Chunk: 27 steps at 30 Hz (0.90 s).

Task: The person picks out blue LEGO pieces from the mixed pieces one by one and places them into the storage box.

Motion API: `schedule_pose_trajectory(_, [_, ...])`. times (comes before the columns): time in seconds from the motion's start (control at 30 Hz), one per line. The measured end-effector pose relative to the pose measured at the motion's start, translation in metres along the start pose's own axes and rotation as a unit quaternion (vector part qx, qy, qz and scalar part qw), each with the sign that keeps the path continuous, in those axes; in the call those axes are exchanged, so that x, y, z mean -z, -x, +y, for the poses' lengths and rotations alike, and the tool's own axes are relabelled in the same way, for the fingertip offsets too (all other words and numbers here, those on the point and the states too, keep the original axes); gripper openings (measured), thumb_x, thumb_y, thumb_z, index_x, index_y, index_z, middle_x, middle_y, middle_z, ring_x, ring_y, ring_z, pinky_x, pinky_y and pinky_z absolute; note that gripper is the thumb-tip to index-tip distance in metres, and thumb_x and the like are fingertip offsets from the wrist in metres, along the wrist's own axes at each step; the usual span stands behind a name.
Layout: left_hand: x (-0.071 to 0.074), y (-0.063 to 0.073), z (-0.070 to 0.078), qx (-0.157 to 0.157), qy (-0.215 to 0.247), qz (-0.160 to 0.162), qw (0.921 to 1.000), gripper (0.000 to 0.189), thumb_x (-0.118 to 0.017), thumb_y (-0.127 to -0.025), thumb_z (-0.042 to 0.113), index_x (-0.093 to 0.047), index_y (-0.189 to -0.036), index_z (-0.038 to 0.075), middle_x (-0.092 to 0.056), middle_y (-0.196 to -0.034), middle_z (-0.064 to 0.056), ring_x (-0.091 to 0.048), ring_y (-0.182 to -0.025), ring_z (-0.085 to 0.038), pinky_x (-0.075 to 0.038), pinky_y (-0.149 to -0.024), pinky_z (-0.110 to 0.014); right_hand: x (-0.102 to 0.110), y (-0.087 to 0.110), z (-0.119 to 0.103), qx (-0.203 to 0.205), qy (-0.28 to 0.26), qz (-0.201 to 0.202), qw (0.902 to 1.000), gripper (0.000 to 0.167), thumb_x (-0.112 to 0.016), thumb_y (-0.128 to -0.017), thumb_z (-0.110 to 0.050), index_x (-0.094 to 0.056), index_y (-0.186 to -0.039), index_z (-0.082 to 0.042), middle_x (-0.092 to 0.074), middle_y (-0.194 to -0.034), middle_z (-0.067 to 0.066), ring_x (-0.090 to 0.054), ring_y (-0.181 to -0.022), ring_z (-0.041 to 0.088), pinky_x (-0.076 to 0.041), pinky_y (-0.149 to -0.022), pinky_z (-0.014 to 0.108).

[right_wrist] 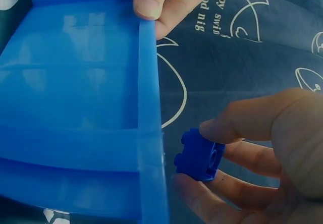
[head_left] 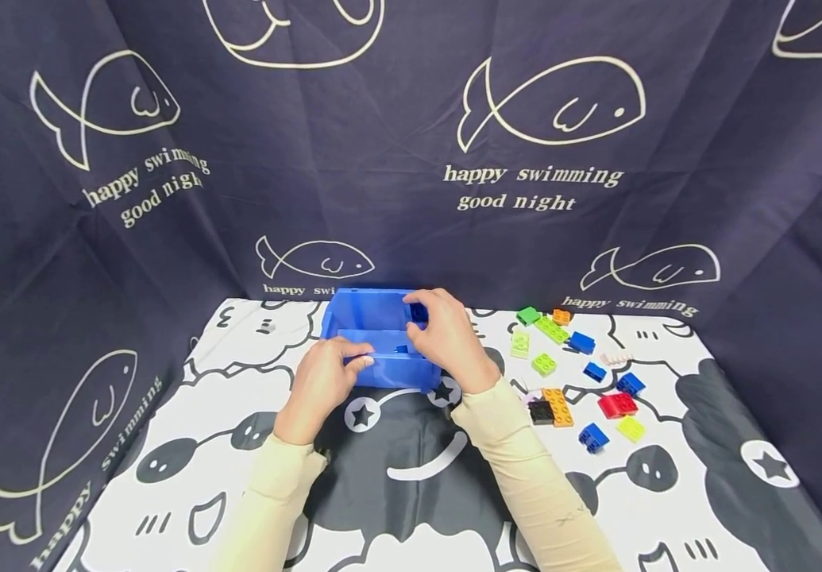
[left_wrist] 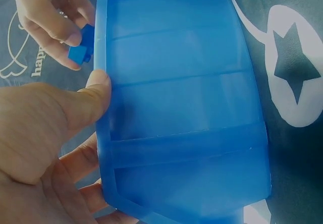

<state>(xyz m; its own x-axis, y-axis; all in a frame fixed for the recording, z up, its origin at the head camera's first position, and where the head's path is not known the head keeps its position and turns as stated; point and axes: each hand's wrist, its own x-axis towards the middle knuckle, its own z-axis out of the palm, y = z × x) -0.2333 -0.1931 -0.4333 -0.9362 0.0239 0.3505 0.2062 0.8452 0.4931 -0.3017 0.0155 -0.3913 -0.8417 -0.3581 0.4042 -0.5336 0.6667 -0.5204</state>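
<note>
A blue plastic bin (head_left: 396, 372) stands near the back of the cloth-covered table. My left hand (head_left: 319, 388) grips its near rim, the thumb (left_wrist: 93, 95) on one side of the wall and the fingers on the other. Over the bin's right part, my right hand (head_left: 446, 338) pinches a small blue toy brick (right_wrist: 197, 156) between thumb and fingers. The brick's studs and hollow underside show in the right wrist view. A small darker blue patch lies inside the bin, too small to identify.
To the right lie several loose toy bricks, among them a red brick (head_left: 618, 405), an orange brick (head_left: 561, 407), a black brick (head_left: 542, 412), a green brick (head_left: 528, 315) and a blue brick (head_left: 593, 438). A dark fish-print curtain (head_left: 411, 206) hangs close behind the bin.
</note>
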Motion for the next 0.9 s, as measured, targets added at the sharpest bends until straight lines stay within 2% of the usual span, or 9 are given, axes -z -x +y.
schedule_pose_trajectory(0.37, [0.0006,-0.0005,0.0013,-0.006,0.0,0.003,1.0,0.02,-0.084,-0.088,0.023,-0.084,-0.108,0.021,-0.078,-0.099,-0.003,-0.074,-0.095,-0.027,-0.056,-0.076,-0.046,-0.0018,-0.0013,0.0049,-0.013,0.004,-0.002,0.9999,0.039,-0.076,-0.085,-0.009,-0.072,-0.124,-0.009,-0.069,-0.126,0.016,-0.065,-0.114,0.031,-0.055,-0.097,0.045])
schedule_pose_trajectory(0.6, [-0.0004,0.0003,0.0018,-0.007,-0.003,0.002,1.0,0.02,-0.084,-0.087,0.023,-0.084,-0.108,0.021,-0.078,-0.099,-0.002,-0.074,-0.095,-0.027,-0.056,-0.076,-0.046,-0.004,0.0002,0.0065,-0.017,-0.009,-0.006,0.9998,0.037,-0.076,-0.084,-0.009,-0.073,-0.121,-0.009,-0.069,-0.12,0.015,-0.071,-0.1,0.031,-0.057,-0.087,0.043])
schedule_pose_trajectory(0.9, [-0.0001,0.0006,0.0023,-0.009,-0.003,0.007,0.9999,0.02,-0.084,-0.087,0.022,-0.084,-0.107,0.02,-0.078,-0.097,-0.003,-0.074,-0.092,-0.027,-0.055,-0.073,-0.045,-0.0023,0.0019,0.0053,-0.008,-0.004,-0.005,0.9999,0.035,-0.076,-0.084,-0.009,-0.074,-0.119,-0.009,-0.07,-0.118,0.015,-0.072,-0.098,0.029,-0.058,-0.085,0.042])
